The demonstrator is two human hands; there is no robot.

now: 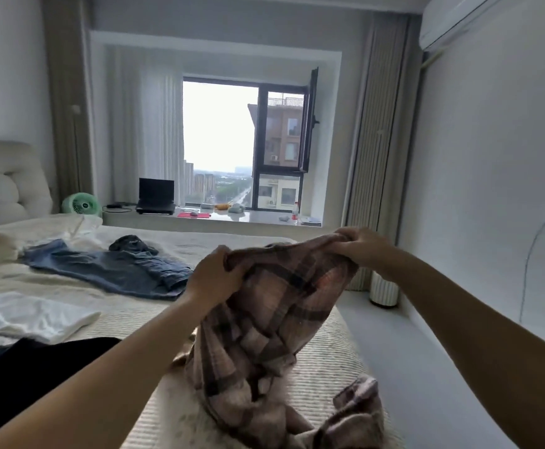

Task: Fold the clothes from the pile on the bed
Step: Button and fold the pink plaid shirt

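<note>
A pink and brown plaid shirt [274, 322] hangs bunched in front of me above the bed [323, 361]. My left hand [214, 273] grips its upper edge on the left side. Gripping the same edge farther right and a little higher is my right hand [363, 246]. The shirt's lower part trails crumpled on the cream ribbed bedspread near the front edge. Blue jeans [109, 270] lie spread flat across the middle of the bed. A small dark garment [132, 244] sits bunched behind them.
Folded white cloth [31, 315] lies at the left, with a black garment [38, 367] in front of it. A pillow and padded headboard [2, 183] stand far left. Beyond the bed, a window ledge [248, 218] holds a laptop, fan and bottle. Bare floor runs along the right wall.
</note>
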